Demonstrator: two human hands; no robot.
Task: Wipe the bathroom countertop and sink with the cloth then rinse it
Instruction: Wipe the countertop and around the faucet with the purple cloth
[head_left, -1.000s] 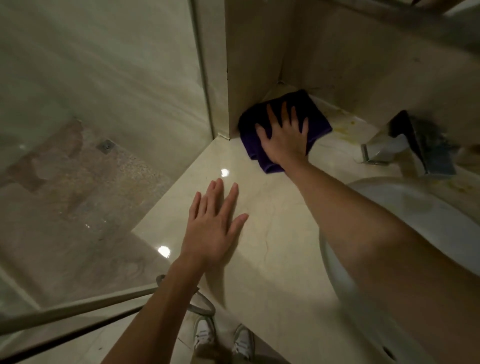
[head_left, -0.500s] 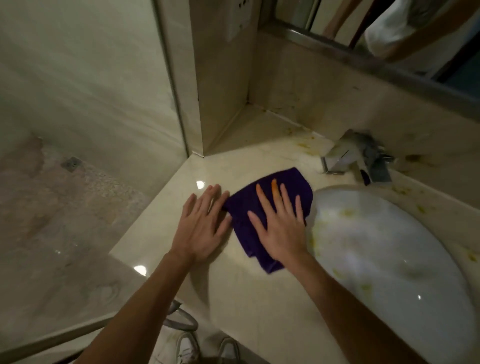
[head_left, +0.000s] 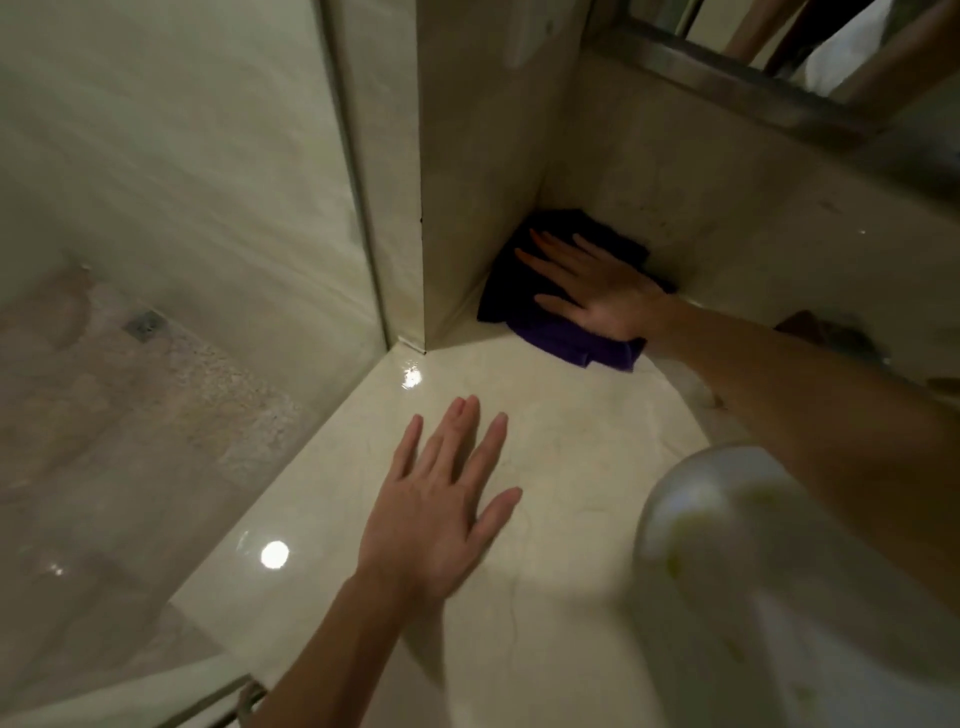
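In the back corner of a pale marble bathroom bench (head_left: 561, 441), a person's right hand (head_left: 597, 296) lies flat on a folded purple cloth (head_left: 561, 338), fingers (head_left: 540, 260) spread and pointing toward the side wall (head_left: 467, 156); the grip is wide, palm pressing down on the cloth rather than closed around it. The cloth sits where the side wall meets the back wall (head_left: 727, 208), its far edges touching or nearly touching both, with a lighter purple fold showing below the palm toward the bench's middle. The right forearm crosses over the rim of the white sink (head_left: 727, 545), whose bowl shows yellowish smears and is blurred at the lower right. The left hand (head_left: 441, 509) rests palm down on the bare bench near its front edge, fingers slightly fanned, well apart from the cloth; its grip is also wide and holds nothing. Two bright light reflections shine on the glossy bench surface, one near the corner post and one beside the left wrist. A glass shower panel (head_left: 182, 260) stands at the left, with a floor drain (head_left: 143, 325) visible through it. A mirror frame (head_left: 727, 83) runs along the top right above the back wall. A dark shape beyond the right forearm is too blurred to identify.
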